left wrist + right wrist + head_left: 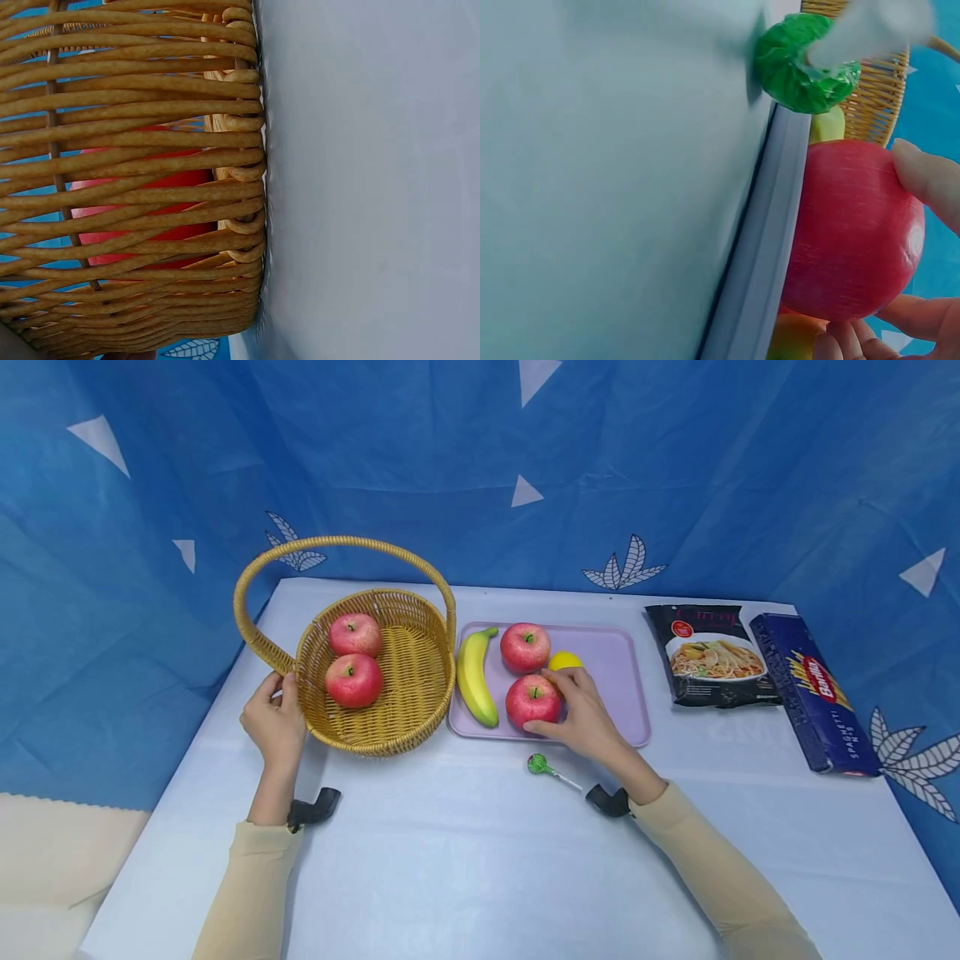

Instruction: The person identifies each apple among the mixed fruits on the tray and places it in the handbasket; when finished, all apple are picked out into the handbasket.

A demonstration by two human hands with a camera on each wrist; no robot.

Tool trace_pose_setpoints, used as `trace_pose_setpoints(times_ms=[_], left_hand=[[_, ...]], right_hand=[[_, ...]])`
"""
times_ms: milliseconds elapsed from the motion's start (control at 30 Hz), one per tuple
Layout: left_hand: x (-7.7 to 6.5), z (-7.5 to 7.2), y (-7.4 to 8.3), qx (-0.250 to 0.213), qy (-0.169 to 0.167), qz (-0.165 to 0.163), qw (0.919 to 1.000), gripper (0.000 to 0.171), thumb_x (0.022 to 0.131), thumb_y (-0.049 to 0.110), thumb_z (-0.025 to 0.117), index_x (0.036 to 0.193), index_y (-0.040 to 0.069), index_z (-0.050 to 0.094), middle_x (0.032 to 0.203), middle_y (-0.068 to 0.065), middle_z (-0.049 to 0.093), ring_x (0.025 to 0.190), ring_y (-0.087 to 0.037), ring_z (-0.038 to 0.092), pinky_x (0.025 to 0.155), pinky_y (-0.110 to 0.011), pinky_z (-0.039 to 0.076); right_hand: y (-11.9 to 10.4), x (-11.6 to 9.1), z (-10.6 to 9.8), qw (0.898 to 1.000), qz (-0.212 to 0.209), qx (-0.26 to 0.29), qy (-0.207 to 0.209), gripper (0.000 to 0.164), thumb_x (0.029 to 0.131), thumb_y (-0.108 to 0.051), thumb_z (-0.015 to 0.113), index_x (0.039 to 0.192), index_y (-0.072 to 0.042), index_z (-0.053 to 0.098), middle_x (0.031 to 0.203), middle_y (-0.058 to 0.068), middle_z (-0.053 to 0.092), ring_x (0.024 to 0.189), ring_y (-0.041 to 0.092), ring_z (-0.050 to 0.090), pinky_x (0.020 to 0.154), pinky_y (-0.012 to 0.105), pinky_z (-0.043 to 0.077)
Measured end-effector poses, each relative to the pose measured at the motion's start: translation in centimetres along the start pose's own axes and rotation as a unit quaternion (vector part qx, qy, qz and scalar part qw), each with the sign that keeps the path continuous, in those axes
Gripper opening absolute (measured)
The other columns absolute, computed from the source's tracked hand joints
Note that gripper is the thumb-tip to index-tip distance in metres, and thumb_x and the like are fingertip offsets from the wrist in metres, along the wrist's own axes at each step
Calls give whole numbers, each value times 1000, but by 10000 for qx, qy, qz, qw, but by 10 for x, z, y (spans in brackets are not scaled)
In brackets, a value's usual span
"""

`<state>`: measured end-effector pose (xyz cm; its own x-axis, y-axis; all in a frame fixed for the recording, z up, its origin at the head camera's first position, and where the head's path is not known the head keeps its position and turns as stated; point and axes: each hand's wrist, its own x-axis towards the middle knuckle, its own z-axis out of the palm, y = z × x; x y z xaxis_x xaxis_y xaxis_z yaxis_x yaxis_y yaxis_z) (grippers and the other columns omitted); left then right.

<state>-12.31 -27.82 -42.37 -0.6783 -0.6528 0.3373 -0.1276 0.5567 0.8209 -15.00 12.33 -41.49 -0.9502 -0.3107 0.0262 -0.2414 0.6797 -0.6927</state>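
My left hand (276, 720) grips the rim of a wicker basket (423, 731) at its left side, near the foot of the tall handle. Two red apples lie in the basket; the nearer one (354, 681) also shows red through the weave in the left wrist view. On a pale purple tray (626, 693), my right hand (588, 718) has its thumb and fingers around a red apple (851, 232). Behind that sits another apple (525, 647), with a banana (474, 677) to the left and a yellow fruit (565, 660), partly hidden, to the right.
In front of the tray lies a lollipop in a green wrapper (537, 764), close to the right wrist's camera. A black noodle packet (712, 656) and a blue spaghetti box (817, 702) lie at the right. A blue cloth (450, 460) hangs behind the white table.
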Motion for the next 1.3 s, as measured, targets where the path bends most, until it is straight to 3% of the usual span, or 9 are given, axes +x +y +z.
trace_pose_setpoints(times_ms=[533, 967, 1300], left_hand=[[0, 0, -1, -77, -26, 23, 10000, 34, 100, 27, 55, 116, 1, 70, 108, -20, 72, 64, 22, 48, 55, 5, 39], [0, -1, 0, -49, -35, 54, 10000, 33, 100, 26, 54, 115, 1, 70, 106, -20, 72, 63, 21, 48, 55, 5, 38], [0, -1, -1, -33, -33, 34, 10000, 34, 101, 27, 54, 116, 1, 70, 107, -20, 72, 63, 22, 47, 56, 5, 38]], right_hand=[[2, 0, 2, 9995, -262, -170, -22, 81, 74, -31, 85, 140, -6, 46, 133, 13, 50, 126, 29, 42, 97, 53, 52], [0, -1, 1, 9987, -388, -200, 270, 78, 70, -29, 88, 135, -8, 51, 130, 13, 55, 121, 29, 46, 94, 52, 53], [-14, -8, -15, 9962, -648, -11, 590, 79, 68, -29, 89, 135, -9, 51, 131, 11, 55, 117, 28, 47, 89, 53, 53]])
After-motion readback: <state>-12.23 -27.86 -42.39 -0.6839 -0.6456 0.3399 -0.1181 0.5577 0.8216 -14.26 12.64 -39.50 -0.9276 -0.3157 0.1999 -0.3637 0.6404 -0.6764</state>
